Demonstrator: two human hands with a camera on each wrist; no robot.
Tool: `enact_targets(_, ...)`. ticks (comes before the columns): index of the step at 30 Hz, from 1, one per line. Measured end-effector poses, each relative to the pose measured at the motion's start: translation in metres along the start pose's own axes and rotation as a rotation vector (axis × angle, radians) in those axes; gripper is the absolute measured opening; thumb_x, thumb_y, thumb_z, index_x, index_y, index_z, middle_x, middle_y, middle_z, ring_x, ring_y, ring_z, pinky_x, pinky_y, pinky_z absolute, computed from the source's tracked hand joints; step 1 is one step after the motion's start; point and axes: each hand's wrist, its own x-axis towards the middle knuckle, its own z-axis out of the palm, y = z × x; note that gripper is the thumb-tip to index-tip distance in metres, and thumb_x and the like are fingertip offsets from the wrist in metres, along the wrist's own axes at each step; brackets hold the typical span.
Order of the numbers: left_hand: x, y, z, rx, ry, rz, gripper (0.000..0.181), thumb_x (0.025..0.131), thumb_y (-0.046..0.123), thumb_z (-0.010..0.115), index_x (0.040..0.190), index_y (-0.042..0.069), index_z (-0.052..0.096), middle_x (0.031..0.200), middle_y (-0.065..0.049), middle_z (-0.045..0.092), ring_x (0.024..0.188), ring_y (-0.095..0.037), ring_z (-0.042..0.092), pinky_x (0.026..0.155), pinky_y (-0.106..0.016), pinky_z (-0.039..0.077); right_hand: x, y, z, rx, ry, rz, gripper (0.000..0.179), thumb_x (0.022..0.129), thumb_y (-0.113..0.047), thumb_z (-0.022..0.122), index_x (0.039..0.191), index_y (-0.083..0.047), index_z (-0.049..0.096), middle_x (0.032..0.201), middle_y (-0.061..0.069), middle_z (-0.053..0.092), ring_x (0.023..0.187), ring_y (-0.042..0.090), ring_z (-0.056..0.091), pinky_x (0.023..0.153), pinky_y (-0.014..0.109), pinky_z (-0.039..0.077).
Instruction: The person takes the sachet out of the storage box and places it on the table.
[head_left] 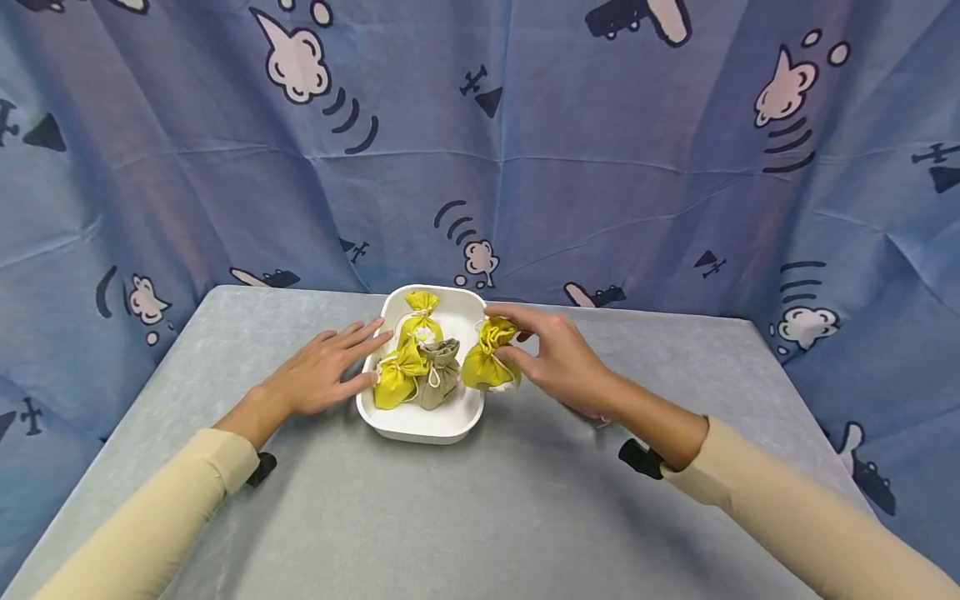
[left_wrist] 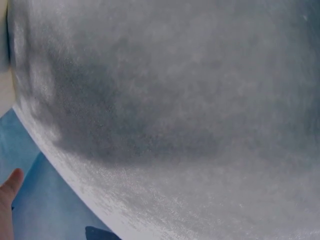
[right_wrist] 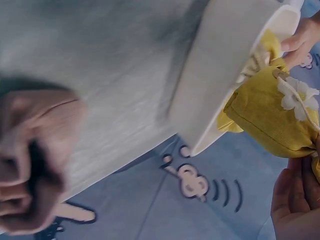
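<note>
My right hand (head_left: 562,358) pinches a yellow drawstring pouch (head_left: 480,367) by its gathered neck, over the right rim of a white tray (head_left: 423,435). The right wrist view shows a white flower (right_wrist: 300,97) on this pouch. My left hand (head_left: 322,371) rests with extended fingers at the tray's left rim, its thumb beside a yellow pouch (head_left: 392,390). Another yellow pouch (head_left: 420,327) lies farther back in the tray, and a grey-beige pouch (head_left: 441,385) leans in front. In the left wrist view only a fingertip (left_wrist: 7,197) shows.
A pinkish-brown cloth pouch (right_wrist: 50,125) sits on the table to the right of the tray, mostly hidden by my right forearm in the head view. The grey cloth-covered table (head_left: 465,525) ends at a blue patterned curtain (head_left: 570,217) behind.
</note>
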Motion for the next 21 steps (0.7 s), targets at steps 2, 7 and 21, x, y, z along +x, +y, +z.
enact_targets(2, 0.000, 0.000, 0.000, 0.001, 0.004, 0.002, 0.066, 0.101, 0.048, 0.050, 0.158, 0.020, 0.032, 0.164, -0.005, 0.024, 0.147, -0.036, 0.028, 0.110, -0.059, 0.031, -0.004, 0.006, -0.004, -0.018, 0.002, 0.021, 0.052, 0.084, 0.001, 0.077, 0.133, -0.006, 0.062, 0.116, 0.007, 0.071, 0.096, 0.020, 0.066, 0.087, 0.038, 0.053)
enact_targets(7, 0.000, 0.001, -0.001, 0.006, 0.003, 0.001, 0.066, 0.101, 0.049, 0.049, 0.158, 0.020, 0.032, 0.164, -0.006, 0.024, 0.146, -0.037, 0.029, 0.110, -0.060, 0.031, -0.013, 0.019, -0.011, -0.041, -0.004, 0.061, 0.051, 0.085, 0.001, 0.075, 0.134, -0.007, 0.060, 0.118, 0.007, 0.070, 0.098, 0.022, 0.067, 0.088, 0.038, 0.054)
enact_targets(21, 0.000, 0.000, 0.000, 0.002, -0.008, -0.006, 0.066, 0.101, 0.050, 0.048, 0.158, 0.021, 0.032, 0.164, -0.005, 0.023, 0.147, -0.036, 0.028, 0.110, -0.060, 0.031, -0.024, 0.048, -0.012, -0.052, -0.022, 0.128, 0.054, 0.085, 0.006, 0.073, 0.135, -0.006, 0.058, 0.119, 0.013, 0.068, 0.099, 0.027, 0.067, 0.085, 0.047, 0.055)
